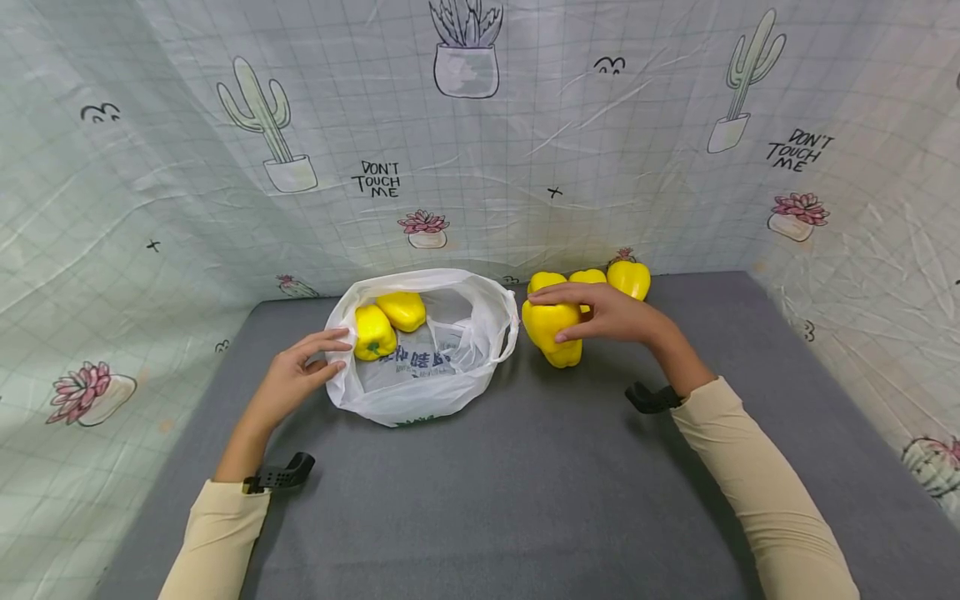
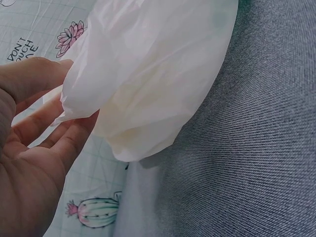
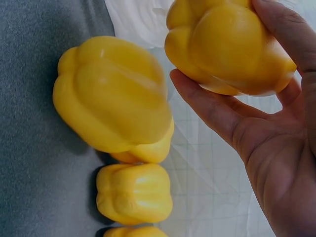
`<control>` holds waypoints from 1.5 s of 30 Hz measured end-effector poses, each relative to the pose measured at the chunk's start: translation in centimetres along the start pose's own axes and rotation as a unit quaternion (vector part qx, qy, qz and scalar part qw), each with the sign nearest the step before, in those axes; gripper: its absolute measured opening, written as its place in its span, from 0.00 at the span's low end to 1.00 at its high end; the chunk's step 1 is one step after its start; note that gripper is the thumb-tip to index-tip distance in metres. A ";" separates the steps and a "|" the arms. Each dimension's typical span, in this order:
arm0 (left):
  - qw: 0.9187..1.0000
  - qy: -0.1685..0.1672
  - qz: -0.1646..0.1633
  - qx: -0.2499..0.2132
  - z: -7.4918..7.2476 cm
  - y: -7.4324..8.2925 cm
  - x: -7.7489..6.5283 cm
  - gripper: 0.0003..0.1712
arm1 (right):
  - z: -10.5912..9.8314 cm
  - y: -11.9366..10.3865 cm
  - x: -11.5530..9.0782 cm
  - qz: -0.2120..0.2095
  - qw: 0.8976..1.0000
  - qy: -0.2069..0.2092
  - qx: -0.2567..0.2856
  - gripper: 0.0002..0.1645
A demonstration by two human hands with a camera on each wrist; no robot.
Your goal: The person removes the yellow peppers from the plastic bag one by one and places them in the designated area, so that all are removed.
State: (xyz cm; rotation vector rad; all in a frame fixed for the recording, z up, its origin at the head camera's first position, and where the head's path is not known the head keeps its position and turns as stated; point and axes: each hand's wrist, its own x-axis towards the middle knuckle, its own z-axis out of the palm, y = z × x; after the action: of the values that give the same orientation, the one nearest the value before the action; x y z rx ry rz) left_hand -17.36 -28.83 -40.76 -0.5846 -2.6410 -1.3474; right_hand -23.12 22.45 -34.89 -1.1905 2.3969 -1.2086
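Note:
A white plastic bag (image 1: 420, 406) stands with its mouth spread wide, two yellow bell peppers (image 1: 402, 311) inside at its left. My left hand (image 1: 296, 375) pinches the left rim of the bag; the left wrist view shows the thin plastic (image 2: 94, 84) between thumb and fingers. To the right of the bag, my right hand (image 1: 611, 315) holds a yellow bell pepper (image 3: 222, 47) between thumb and fingertips, raised off the table. Beside and below it in the right wrist view is another large pepper (image 3: 113, 94).
More yellow peppers (image 1: 628, 280) stand in a row at the table's back edge, right of the bag. A grey cloth covers the table (image 1: 480, 517). Behind and at both sides hangs a printed curtain (image 1: 555, 133). A bag handle loop (image 1: 512, 333) sticks out at the right.

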 end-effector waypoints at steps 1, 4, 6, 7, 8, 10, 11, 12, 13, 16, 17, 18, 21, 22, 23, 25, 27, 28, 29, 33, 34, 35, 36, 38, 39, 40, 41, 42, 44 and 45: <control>1.000 0.000 0.000 0.001 0.0 0.0 0.0 0.16 | -0.1 0.0 -0.1 0.001 1.000 0.001 -0.002 0.38; 1.000 0.001 -0.001 0.003 0.1 0.1 -0.1 0.16 | -0.2 0.1 -0.3 -0.001 1.000 0.003 -0.011 0.38; 1.000 0.002 -0.004 0.002 0.1 0.2 -0.1 0.16 | -0.3 0.2 -0.6 -0.002 1.000 0.005 -0.015 0.38; 1.000 0.002 -0.006 0.001 0.2 0.3 -0.1 0.16 | -0.3 0.2 -0.7 -0.002 1.000 0.006 -0.018 0.38; 1.000 0.002 -0.007 -0.001 0.2 0.3 -0.1 0.16 | -0.3 0.3 -0.8 -0.002 1.000 0.007 -0.019 0.38; 1.000 0.004 -0.010 -0.007 0.3 0.5 -0.1 0.16 | -0.4 0.3 -1.1 0.001 1.000 0.010 -0.021 0.38; 1.000 0.003 -0.008 -0.007 0.3 0.6 -0.1 0.16 | -0.4 0.4 -1.2 0.002 1.000 0.011 -0.021 0.38; 1.000 0.003 -0.005 -0.007 0.3 0.6 -0.1 0.16 | -0.5 0.4 -1.3 0.003 1.000 0.013 -0.022 0.38; 1.000 0.003 -0.003 -0.007 0.3 0.7 -0.1 0.16 | -0.5 0.4 -1.5 0.004 1.000 0.015 -0.023 0.38; 1.000 0.003 0.005 -0.009 0.4 0.8 -0.1 0.16 | -0.7 0.5 -1.8 0.005 1.000 0.020 -0.019 0.38; 1.000 0.003 0.007 -0.009 0.4 0.8 -0.1 0.16 | -0.7 0.6 -2.0 0.005 1.000 0.021 -0.016 0.38; 1.000 0.003 0.007 -0.009 0.4 0.8 -0.1 0.16 | -0.8 0.6 -2.1 0.005 1.000 0.021 -0.014 0.38; 1.000 0.003 0.007 -0.006 0.4 0.8 -0.1 0.16 | -0.9 0.7 -2.5 0.007 1.000 0.022 -0.010 0.38; 1.000 0.003 0.006 -0.005 0.4 0.8 -0.1 0.16 | -0.9 0.7 -2.7 0.009 1.000 0.022 -0.010 0.38; 1.000 0.003 0.006 -0.004 0.4 0.8 -0.1 0.16 | -1.0 0.8 -2.8 0.010 1.000 0.022 -0.011 0.38; 1.000 0.004 0.007 -0.005 0.4 0.8 -0.1 0.16 | -1.0 0.8 -3.2 0.016 0.999 0.026 -0.014 0.37; 1.000 0.005 0.010 -0.003 0.4 0.9 0.0 0.16 | -1.1 1.0 -3.5 0.022 0.999 0.032 -0.014 0.38; 1.000 0.006 0.011 -0.001 0.5 0.9 -0.1 0.16 | -1.1 1.0 -3.7 0.025 0.999 0.035 -0.009 0.38; 1.000 0.006 0.012 0.000 0.5 0.9 -0.1 0.16 | -1.2 1.1 -3.9 0.025 0.999 0.037 -0.007 0.38; 1.000 0.007 0.013 0.008 0.5 0.9 -0.1 0.17 | -1.3 1.3 -4.6 0.028 0.999 0.046 0.003 0.38; 1.000 0.007 0.011 0.006 0.5 0.9 -0.1 0.16 | -1.4 1.3 -4.8 0.031 0.998 0.048 0.003 0.38; 1.000 0.007 0.008 0.005 0.5 0.9 -0.1 0.16 | -1.4 1.4 -4.9 0.033 0.998 0.049 0.002 0.38; 1.000 0.007 0.006 0.005 0.5 0.8 -0.1 0.16 | -1.5 1.4 -5.0 0.037 0.998 0.051 0.000 0.38; 1.000 0.006 0.000 0.004 0.4 0.7 0.0 0.16 | -1.5 1.5 -5.3 0.046 0.997 0.053 -0.005 0.38; 1.000 0.005 0.000 0.005 0.4 0.6 0.0 0.16 | -1.6 1.5 -5.5 0.052 0.997 0.054 -0.007 0.38; 1.000 0.004 0.000 0.006 0.4 0.5 0.0 0.16 | -1.6 1.6 -5.6 0.054 0.997 0.055 -0.011 0.38; 1.000 0.004 0.001 0.006 0.4 0.5 0.0 0.16 | -1.6 1.6 -5.8 0.055 0.997 0.054 -0.015 0.38; 1.000 0.004 0.004 0.006 0.4 0.5 0.1 0.16 | -1.7 1.7 -5.9 0.056 0.997 0.054 -0.019 0.37; 1.000 0.004 0.007 0.008 0.4 0.5 0.1 0.16 | -1.7 1.7 -6.2 0.058 0.997 0.054 -0.025 0.37; 1.000 0.004 0.006 0.006 0.5 0.5 0.1 0.16 | -1.7 1.8 -6.3 0.059 0.996 0.054 -0.028 0.37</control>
State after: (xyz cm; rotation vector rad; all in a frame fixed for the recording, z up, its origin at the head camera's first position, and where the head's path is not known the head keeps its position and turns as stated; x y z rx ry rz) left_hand -17.26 -28.16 -40.63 -0.5900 -2.6341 -1.3260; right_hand -20.90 28.70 -36.15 -1.0078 2.5555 -1.2054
